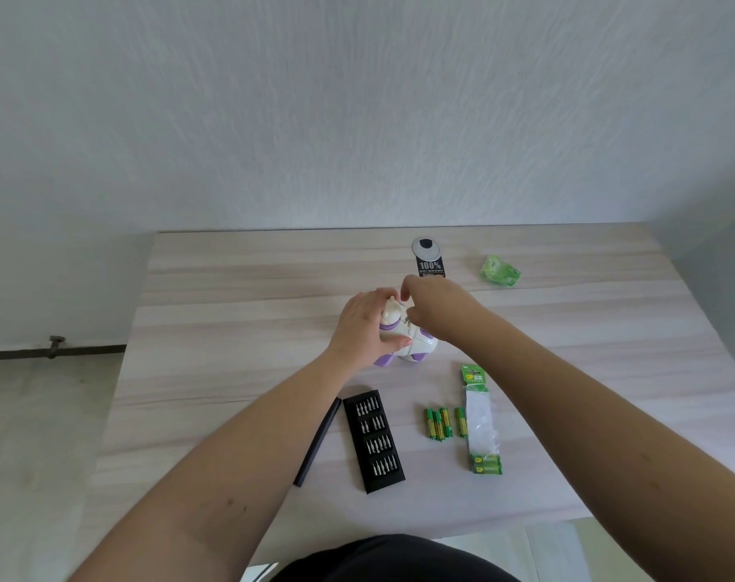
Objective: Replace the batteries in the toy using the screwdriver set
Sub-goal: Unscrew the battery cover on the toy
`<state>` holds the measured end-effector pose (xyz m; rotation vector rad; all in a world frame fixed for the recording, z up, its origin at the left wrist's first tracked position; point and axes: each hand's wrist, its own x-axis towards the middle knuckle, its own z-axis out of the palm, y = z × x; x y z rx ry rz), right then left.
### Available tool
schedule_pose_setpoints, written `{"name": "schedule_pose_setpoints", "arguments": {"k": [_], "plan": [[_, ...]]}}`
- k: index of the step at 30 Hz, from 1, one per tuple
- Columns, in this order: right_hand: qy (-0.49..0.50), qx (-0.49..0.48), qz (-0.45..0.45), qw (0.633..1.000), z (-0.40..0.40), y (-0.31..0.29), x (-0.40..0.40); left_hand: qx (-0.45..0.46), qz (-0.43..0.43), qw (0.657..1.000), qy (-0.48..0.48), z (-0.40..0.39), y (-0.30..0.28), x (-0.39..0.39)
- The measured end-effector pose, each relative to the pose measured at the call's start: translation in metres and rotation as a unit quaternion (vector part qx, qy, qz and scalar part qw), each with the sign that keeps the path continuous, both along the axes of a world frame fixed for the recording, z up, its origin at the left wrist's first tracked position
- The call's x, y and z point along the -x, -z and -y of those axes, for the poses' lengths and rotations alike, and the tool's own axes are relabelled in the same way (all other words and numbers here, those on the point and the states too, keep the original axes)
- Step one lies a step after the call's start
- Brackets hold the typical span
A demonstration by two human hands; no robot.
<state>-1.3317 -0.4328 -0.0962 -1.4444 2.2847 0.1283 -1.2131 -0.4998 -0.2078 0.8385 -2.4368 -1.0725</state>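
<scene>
While both bare forearms reach out over the pale wood-grain table (240, 287), the small white-and-purple plastic toy (403, 338) sits near the middle of the tabletop, caught between the two hands. Its long axis runs from the near right to the far left, with the cream-coloured narrow end pointing away toward the wall and the rounded white body with purple pads nearest the person. The left hand (363, 325) wraps around the toy's left flank, fingers curled over its far end and the thumb pressed along its near side. The right hand (435, 306) hovers over the toy's upper right part with its fingers bent downward and drawn together; a small light-coloured bit shows beneath them, but whether they pinch a tool cannot be told.

Closer to the person lies the black rectangular tray of silver screwdriver bits (374, 441), its length running away from the viewer, with a slim black bar (318, 441) just beside it on the left. Right of the tray, four loose green-and-yellow batteries (441, 423) lie side by side, next to an opened green blister pack (480, 417) that holds two more at its near end. Near the far edge are a round grey cable grommet (427, 247), a black card printed "100%" (430, 268) and a crumpled green wrapper (499, 270).
</scene>
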Motion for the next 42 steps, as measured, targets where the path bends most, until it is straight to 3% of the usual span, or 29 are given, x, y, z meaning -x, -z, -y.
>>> {"name": "schedule_pose_setpoints", "arguments": {"k": [7,11,15,33,42], "plan": [[-0.047,-0.006,-0.032,0.998,-0.002,-0.005,0.003,0.009,-0.007,1.0,0.004,0.001,0.003,0.0],[-0.015,-0.028,-0.061,0.998,-0.004,-0.003,0.002,0.017,0.004,1.0,0.008,0.001,0.004,0.001],[0.039,-0.006,0.017,0.999,-0.004,-0.005,0.002,0.016,0.002,1.0,0.009,0.001,0.003,0.0],[-0.035,-0.004,-0.065,0.997,-0.007,-0.005,0.004,0.021,-0.016,1.0,0.01,0.001,0.003,-0.001],[-0.023,-0.027,0.009,0.999,-0.004,-0.013,0.005,0.013,-0.015,1.0,0.009,0.002,0.007,0.0]]}}
